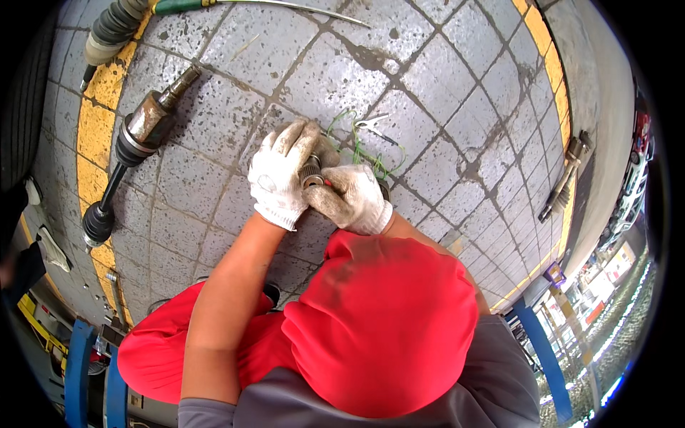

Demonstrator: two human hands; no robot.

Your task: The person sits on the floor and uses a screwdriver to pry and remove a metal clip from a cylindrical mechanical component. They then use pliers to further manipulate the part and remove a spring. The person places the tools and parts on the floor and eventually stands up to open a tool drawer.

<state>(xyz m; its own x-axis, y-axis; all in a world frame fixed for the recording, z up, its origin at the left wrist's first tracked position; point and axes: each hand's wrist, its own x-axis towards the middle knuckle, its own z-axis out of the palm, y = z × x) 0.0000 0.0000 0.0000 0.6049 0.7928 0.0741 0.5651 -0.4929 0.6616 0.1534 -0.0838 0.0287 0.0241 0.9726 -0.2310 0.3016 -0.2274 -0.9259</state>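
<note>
Both hands wear white knit work gloves with dirty fingers, and they meet over the tiled floor in front of my knees. My left hand (282, 175) is closed round the far side of a splined metal shaft end (312, 172). From the other side my right hand (351, 198) grips the same part, its thumb at the near ring-shaped end. A small red spot shows beside that thumb. The gloves hide most of the part. Just beyond my right hand lies a tangle of thin green wire (364, 153) with a small silver clip-like piece (372, 124).
A drive axle (132, 157) with black rubber boots lies to the left across a yellow stripe (94, 135). Another booted shaft (114, 32) and a green-handled tool (178, 6) are at the far left. A rusty shaft (567, 175) lies right. Blue posts (80, 374) stand near.
</note>
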